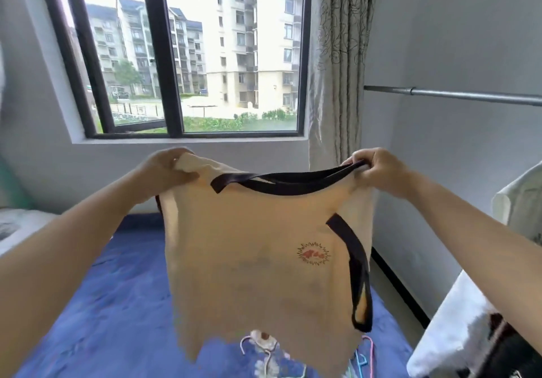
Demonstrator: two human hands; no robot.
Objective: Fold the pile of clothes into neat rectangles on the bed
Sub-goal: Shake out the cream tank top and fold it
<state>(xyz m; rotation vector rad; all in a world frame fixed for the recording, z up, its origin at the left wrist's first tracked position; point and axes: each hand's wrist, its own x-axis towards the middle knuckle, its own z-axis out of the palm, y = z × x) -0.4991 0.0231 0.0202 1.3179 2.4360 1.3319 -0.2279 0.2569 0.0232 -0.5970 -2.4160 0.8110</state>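
Blue bedding covers the bed (pixel 111 304) below a wide window (pixel 181 54) that looks out on apartment blocks. Held up over the bed between both hands hangs a cream shirt (pixel 249 254) with dark trim at the neck and armhole and a small red emblem (pixel 313 254) on its chest. The left hand (pixel 170 169) pinches one shoulder of the shirt, thumb on the near side, fingers curled round the cloth. The right hand (pixel 378 169) grips the other shoulder at the dark neck trim, fingers closed over it. Beneath the shirt's lower hem, below both hands, pastel hangers (pixel 264 345) lie on a floral cloth on the bed. Beyond the right hand a patterned curtain (pixel 337 69) hangs beside the window, and a metal rail (pixel 454 94) runs along the grey wall. Under the right forearm sits a white heap of cloth (pixel 457 319).
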